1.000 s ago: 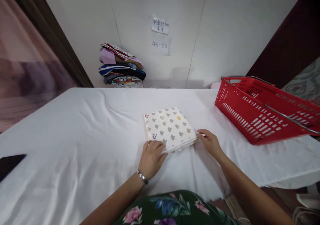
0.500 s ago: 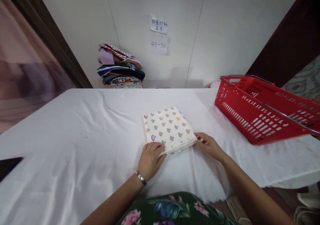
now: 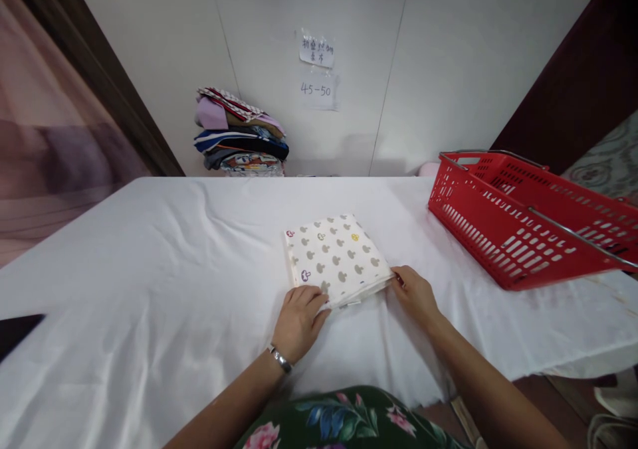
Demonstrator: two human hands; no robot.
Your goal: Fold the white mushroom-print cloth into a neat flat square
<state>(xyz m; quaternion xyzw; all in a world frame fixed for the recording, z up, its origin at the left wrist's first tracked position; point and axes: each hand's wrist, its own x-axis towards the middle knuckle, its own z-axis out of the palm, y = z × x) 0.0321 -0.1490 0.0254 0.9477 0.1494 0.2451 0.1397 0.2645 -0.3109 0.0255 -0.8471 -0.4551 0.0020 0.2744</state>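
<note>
A folded cream cloth (image 3: pixel 337 258) printed with small grey mushrooms lies flat on the white-sheeted table (image 3: pixel 149 269). My left hand (image 3: pixel 299 319) rests on the cloth's near left corner, fingers curled down over its edge. At the near right corner, my right hand (image 3: pixel 415 294) touches the edge with its fingers pinched against the fabric layers. A metal bracelet sits on my left wrist.
A red plastic basket (image 3: pixel 528 223) with metal handles stands at the right of the table. A pile of folded clothes (image 3: pixel 242 133) sits against the back wall, under two paper notes (image 3: pixel 317 70). A dark object (image 3: pixel 17 333) pokes in at the far left edge.
My right hand has slid in closer to the cloth's right corner and closed its fingers on the edge. The left hand has stayed on the near left corner.
</note>
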